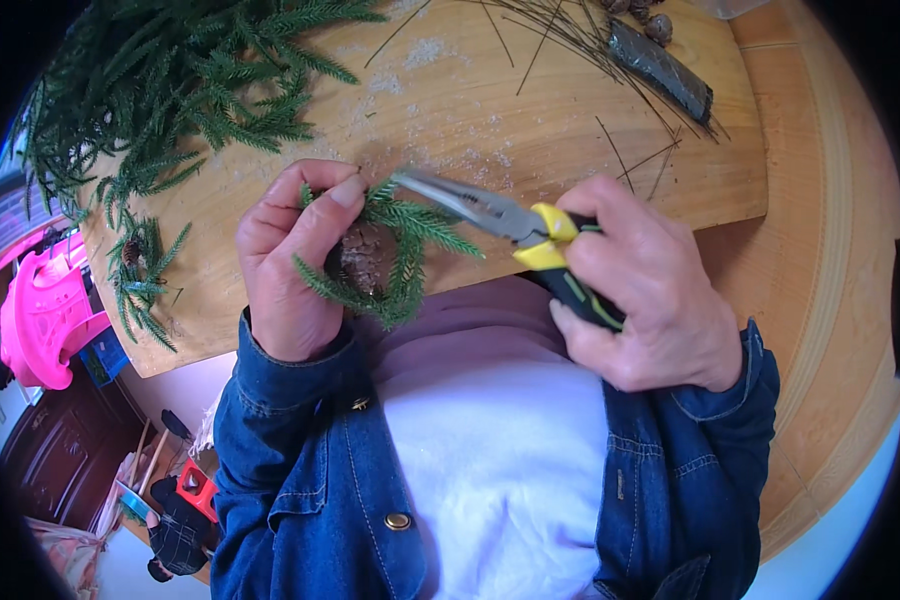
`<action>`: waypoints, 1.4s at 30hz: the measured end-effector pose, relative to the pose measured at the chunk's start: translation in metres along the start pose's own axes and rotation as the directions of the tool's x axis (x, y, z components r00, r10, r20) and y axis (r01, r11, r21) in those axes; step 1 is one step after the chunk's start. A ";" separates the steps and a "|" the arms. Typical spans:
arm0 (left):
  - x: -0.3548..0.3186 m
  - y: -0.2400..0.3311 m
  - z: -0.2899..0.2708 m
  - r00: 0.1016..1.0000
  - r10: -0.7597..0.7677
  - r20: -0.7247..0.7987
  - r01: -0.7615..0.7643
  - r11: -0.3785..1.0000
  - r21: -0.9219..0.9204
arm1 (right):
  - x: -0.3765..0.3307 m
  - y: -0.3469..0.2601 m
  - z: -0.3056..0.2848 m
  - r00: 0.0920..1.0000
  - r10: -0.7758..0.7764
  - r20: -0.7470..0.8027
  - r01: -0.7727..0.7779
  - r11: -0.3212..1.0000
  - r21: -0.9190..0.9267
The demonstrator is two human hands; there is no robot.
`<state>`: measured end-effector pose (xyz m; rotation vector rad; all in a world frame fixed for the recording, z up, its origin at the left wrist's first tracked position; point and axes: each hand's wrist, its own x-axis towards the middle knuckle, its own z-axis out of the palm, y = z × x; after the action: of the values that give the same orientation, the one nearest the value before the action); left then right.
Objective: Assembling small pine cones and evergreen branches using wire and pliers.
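My left hand (292, 258) holds a small ring of green conifer sprigs (402, 268) with a brown pine cone (360, 258) in its middle, thumb and forefinger pinching the top of the ring. My right hand (642, 290) grips long-nosed pliers (490, 212) by their yellow and black handles. The plier tips point left and touch the sprigs right beside my left thumb. Both hands hover over the near edge of a wooden board (530, 130).
A pile of green conifer branches (180, 80) covers the board's far left. Thin dark wires (570, 40) and a dark wrapped roll (662, 68) lie at the far right. A round wooden table (830, 260) is under the board. A pink plastic chair (42, 312) stands left.
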<state>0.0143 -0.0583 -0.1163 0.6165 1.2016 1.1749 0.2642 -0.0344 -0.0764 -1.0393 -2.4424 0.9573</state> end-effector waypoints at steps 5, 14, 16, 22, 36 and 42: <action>0.000 0.007 -0.002 1.000 -0.015 0.016 0.015 1.000 0.009 | 0.010 0.025 0.003 0.989 0.034 -0.141 -0.060 0.981 -0.186; -0.002 0.024 -0.014 0.994 -0.040 0.101 0.041 0.999 -0.012 | 0.035 0.024 0.006 0.986 -0.027 -0.164 -0.052 0.888 -0.457; -0.004 0.029 -0.016 0.992 -0.051 0.111 0.051 0.999 0.001 | 0.042 0.017 0.003 0.979 -0.065 -0.192 -0.050 0.839 -0.541; -0.012 0.040 -0.021 0.985 -0.087 0.149 0.080 0.996 0.050 | 0.057 -0.008 0.009 0.907 -0.266 -0.326 0.134 0.917 -0.376; -0.011 0.044 -0.039 0.919 -0.028 0.394 0.004 0.998 0.060 | 0.076 -0.025 0.032 0.990 0.138 -0.001 -0.104 0.758 0.644; -0.008 0.049 -0.052 0.942 -0.114 0.315 0.094 0.992 0.080 | 0.069 -0.009 0.013 0.988 0.065 -0.143 -0.070 0.997 -0.033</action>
<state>-0.0506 -0.0597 -0.0865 0.7514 0.9847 0.9089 0.2054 0.0055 -0.0774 -1.1686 -2.3312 0.8299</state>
